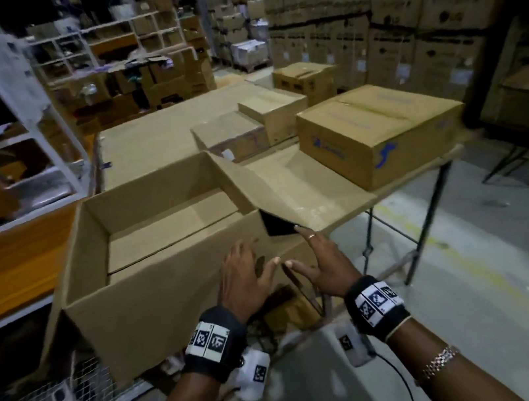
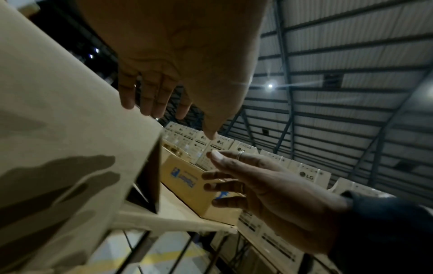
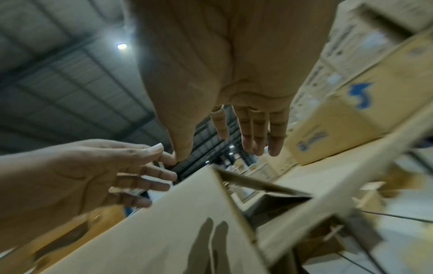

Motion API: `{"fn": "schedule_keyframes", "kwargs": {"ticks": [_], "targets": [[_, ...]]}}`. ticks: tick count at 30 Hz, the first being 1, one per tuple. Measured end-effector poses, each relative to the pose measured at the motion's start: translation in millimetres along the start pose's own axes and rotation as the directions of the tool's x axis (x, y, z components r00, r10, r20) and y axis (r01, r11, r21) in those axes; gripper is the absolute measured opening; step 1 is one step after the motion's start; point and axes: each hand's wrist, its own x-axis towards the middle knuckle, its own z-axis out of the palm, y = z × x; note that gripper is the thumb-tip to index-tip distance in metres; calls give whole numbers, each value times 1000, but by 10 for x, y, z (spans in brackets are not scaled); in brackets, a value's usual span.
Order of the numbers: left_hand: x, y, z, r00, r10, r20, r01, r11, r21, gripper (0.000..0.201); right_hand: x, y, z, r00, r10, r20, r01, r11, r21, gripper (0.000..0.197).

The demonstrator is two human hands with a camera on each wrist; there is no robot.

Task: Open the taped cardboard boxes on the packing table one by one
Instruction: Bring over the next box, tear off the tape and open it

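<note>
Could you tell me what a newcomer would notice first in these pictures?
The large open brown cardboard box at the near left, tilted over the table's edge, dominates. Both the left hand and the right hand are spread open by its near right corner, gripping nothing. Behind to the right sits a closed, taped cardboard box with blue print on the cardboard-covered packing table.
</note>
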Motion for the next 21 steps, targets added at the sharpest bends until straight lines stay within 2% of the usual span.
{"fn": "schedule_keyframes", "kwargs": {"ticks": [4, 6, 8, 12, 16, 21], "targets": [[259, 495, 377, 997, 51, 51, -46, 996, -83, 60, -164, 416, -443, 988, 105, -110, -94, 991, 93, 64], [433, 702, 572, 995, 83, 50, -76, 988, -131, 53, -191, 616, -686, 972, 195, -133, -172, 971, 167, 65], [627, 887, 773, 993, 106, 60, -95, 981, -168, 52, -159, 846, -914, 950, 261, -172, -234, 958, 164, 69], [1107, 1164, 1190, 991, 113, 73, -93, 966, -241, 55, 17, 1311, -1321, 898, 336, -283, -286, 936, 206, 62], [1798, 1453, 1568, 991, 127, 52, -110, 961, -255, 57, 339, 1715, -1841, 888, 323, -328, -268, 942, 202, 53], [2595, 1757, 1903, 997, 79, 27, -69, 964, -257, 58, 838, 2175, -2394, 912, 251, -323, -266, 964, -2, 61]]}}
